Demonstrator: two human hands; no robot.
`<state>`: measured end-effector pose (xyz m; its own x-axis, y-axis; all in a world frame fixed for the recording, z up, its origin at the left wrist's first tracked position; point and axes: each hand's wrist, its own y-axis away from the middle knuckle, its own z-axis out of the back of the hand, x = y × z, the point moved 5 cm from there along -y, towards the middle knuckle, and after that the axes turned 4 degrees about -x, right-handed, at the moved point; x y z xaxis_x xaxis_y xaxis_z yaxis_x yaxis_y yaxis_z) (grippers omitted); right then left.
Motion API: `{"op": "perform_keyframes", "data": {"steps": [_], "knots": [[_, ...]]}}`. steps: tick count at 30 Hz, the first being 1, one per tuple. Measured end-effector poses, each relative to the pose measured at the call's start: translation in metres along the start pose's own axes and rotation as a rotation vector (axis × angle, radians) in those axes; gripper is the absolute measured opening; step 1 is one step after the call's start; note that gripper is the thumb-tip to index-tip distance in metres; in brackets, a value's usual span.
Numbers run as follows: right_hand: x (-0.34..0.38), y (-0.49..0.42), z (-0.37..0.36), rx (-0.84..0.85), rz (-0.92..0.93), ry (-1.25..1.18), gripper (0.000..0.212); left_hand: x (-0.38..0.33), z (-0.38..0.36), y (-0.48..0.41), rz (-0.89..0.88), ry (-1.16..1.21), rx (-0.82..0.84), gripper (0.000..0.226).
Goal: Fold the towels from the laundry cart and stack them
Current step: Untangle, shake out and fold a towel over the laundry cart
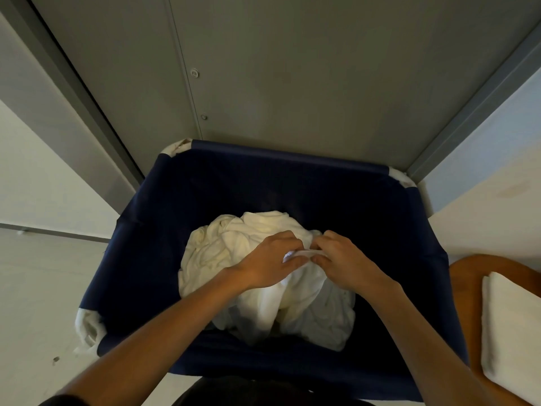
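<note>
Both hands reach into the blue laundry cart [152,259]. The left hand [269,263] and right hand [342,259], nearly touching, each pinch the edge of a white towel [304,254] atop the crumpled heap [234,247] in the cart's middle. A folded towel [515,326] lies on the wooden counter [468,276], beside the cart's right edge.

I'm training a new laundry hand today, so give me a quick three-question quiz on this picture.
1. True or false: the left hand and the right hand both pinch a towel edge.
2. Pick one: the towel heap lies A) in the cart, B) on the floor, C) on a shelf.
3. Fill in: the folded towel lies to the cart's ___ side.

Key: 1 true; 2 A; 3 right.
</note>
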<state>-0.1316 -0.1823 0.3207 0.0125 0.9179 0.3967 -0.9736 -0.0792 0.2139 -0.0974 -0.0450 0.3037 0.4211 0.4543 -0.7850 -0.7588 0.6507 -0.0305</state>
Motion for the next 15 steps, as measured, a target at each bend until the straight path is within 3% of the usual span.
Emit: {"op": "perform_keyframes", "data": {"steps": [3,8,15], "knots": [[0.009,0.002,0.004,-0.081,0.039,-0.07,0.005,0.004,-0.004,0.001,0.049,0.005,0.025,0.013],[0.015,0.01,0.02,-0.254,0.049,-0.158,0.013,0.023,-0.011,0.003,0.182,-0.093,0.195,0.03],[0.011,0.017,0.035,-0.326,0.031,-0.195,0.017,0.04,-0.024,0.015,0.206,-0.087,0.207,0.015]]}}
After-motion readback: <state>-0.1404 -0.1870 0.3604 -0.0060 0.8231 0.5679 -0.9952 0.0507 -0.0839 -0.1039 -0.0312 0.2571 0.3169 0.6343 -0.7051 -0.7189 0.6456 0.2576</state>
